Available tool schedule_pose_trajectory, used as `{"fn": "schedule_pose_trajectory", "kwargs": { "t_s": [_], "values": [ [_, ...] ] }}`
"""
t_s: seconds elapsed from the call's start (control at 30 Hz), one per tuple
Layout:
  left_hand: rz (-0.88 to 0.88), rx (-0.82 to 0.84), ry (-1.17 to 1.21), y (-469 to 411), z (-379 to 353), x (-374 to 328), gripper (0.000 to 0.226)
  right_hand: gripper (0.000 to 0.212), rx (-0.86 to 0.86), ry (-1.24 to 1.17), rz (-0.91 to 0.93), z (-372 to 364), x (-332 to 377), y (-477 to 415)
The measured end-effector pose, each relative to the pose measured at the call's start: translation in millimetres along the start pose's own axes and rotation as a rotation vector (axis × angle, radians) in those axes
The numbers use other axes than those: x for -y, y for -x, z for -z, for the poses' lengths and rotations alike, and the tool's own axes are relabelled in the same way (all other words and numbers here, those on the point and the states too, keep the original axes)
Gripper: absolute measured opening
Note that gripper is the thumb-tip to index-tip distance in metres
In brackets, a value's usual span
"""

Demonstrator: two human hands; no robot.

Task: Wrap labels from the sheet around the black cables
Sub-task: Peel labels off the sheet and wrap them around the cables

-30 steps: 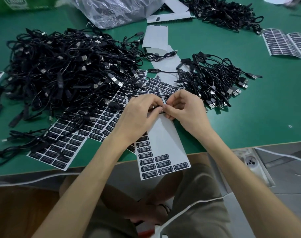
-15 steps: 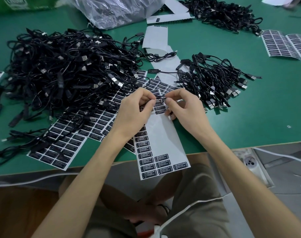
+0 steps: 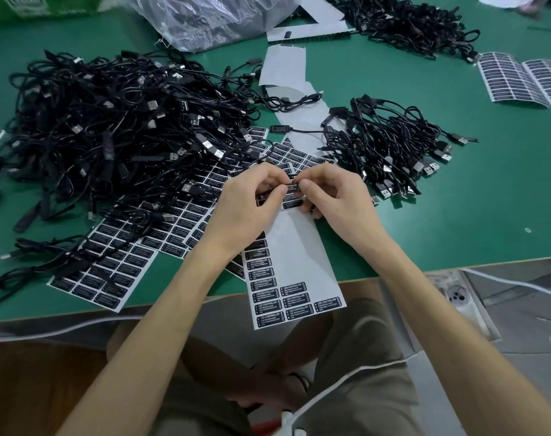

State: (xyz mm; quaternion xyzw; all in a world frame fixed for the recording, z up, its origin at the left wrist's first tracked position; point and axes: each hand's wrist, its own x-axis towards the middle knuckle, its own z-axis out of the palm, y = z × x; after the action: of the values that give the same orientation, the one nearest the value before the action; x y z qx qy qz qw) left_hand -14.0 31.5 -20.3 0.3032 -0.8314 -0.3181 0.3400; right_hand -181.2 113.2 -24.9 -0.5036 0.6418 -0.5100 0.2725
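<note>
Hands (image 3: 252, 199) together (fingertips (image 3: 305, 185) on label (image 3: 292, 187))

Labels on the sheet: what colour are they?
The labels are black with white lettering, clearest in the head view.

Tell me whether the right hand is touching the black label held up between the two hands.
Touching. The head view shows the right hand with its thumb and fingertips pinched onto the black label, with no gap between them.

Forearms angled inward, left hand (image 3: 252, 201) and right hand (image 3: 335, 196) fingertips together, apparently pinching one label (image 3: 292, 187)
</note>
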Motion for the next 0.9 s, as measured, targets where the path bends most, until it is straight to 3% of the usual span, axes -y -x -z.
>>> {"fn": "schedule_pose_trajectory", "kwargs": {
  "t_s": [0.43,0.9],
  "values": [
    [-0.028,0.013,-0.018,0.1,-1.0,1.6,0.01,0.01,0.017,-0.037,0.02,-0.5,0.7,1.2],
    [-0.026,-0.131,-0.324,-0.6,-4.3,6.9,0.017,0.014,-0.263,-0.376,0.007,6.9,6.3,4.3]
  ]
}}
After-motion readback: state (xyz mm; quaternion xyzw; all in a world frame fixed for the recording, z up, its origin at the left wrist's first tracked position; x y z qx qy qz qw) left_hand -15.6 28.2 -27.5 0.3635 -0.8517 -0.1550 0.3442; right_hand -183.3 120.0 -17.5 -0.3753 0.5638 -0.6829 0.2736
